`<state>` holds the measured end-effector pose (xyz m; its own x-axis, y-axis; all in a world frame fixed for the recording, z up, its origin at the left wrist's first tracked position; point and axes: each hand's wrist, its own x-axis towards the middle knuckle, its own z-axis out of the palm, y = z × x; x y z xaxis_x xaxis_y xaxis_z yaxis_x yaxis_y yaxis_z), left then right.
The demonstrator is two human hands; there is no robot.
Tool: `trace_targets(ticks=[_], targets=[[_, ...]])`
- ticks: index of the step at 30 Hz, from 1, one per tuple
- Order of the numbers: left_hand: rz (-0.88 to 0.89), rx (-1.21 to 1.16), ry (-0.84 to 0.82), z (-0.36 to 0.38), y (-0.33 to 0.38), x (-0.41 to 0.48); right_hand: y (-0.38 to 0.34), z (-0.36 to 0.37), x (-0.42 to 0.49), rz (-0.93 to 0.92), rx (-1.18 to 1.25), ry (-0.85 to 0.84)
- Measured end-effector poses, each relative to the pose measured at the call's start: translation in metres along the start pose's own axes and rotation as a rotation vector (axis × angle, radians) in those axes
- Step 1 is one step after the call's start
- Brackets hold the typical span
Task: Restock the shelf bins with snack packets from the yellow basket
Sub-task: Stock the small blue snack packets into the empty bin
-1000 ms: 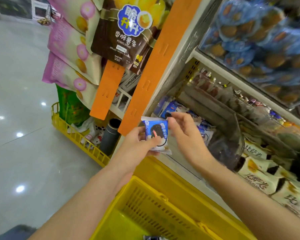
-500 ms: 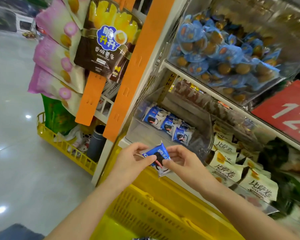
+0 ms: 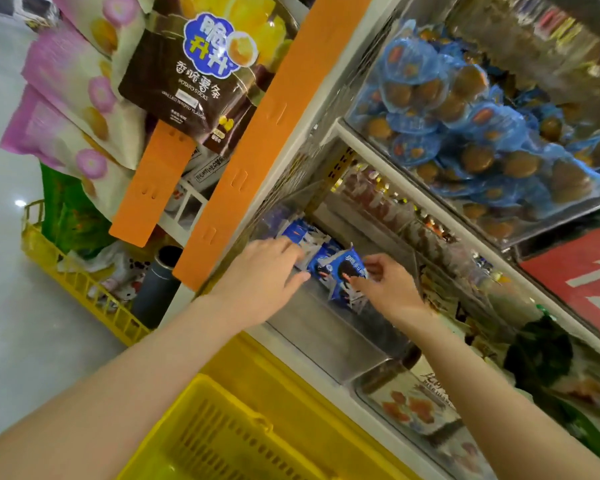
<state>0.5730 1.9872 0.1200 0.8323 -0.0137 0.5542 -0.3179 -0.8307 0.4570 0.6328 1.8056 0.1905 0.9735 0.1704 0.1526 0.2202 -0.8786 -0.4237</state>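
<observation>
Both my hands reach into a clear plastic shelf bin (image 3: 333, 337) on the lower shelf. My right hand (image 3: 388, 289) pinches a blue snack packet (image 3: 347, 275) with a dark cookie picture, holding it upright inside the bin. My left hand (image 3: 267, 271) lies over the bin's left side with its fingers stretched toward several blue packets (image 3: 302, 237) at the back, touching them. The yellow basket (image 3: 222, 434) sits below my arms at the bottom of the view; its contents are out of sight.
Orange hanging strips (image 3: 257, 143) carry a brown potato-stick bag (image 3: 191, 71) and pink bags (image 3: 63, 109) at left. An upper bin holds blue-wrapped round cakes (image 3: 471, 133). White packets (image 3: 416, 403) fill the neighbouring bin at right. A yellow wire rack (image 3: 73, 282) stands on the floor at left.
Both hands moved up from in front of the shelf into the clear bin. The packet passed from both hands to my right hand alone, and my left hand let go and reached toward the packets at the back.
</observation>
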Motion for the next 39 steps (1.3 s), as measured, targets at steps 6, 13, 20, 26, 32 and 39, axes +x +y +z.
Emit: trace_targets(ticks=[6, 13, 20, 26, 32, 39], targets=[[0.146, 0.066, 0.126, 0.012, -0.016, -0.004, 0.011, 0.046, 0.056, 0.015, -0.205, -0.108], [0.206, -0.003, 0.180, 0.017, -0.024, -0.007, 0.032, 0.067, 0.080, -0.007, -0.339, -0.199], [0.182, 0.044, 0.131, 0.015, -0.022, -0.007, 0.033, 0.068, 0.085, -0.042, -0.435, -0.159], [0.134, 0.084, -0.013, 0.006, -0.014, -0.007, 0.014, 0.060, 0.071, -0.047, -0.443, -0.130], [0.101, 0.130, -0.056, 0.006, -0.007, -0.019, -0.011, 0.040, -0.011, -0.195, -0.208, 0.045], [0.080, 0.124, -0.114, 0.001, 0.028, -0.056, 0.017, 0.025, -0.118, -0.410, -0.349, -0.004]])
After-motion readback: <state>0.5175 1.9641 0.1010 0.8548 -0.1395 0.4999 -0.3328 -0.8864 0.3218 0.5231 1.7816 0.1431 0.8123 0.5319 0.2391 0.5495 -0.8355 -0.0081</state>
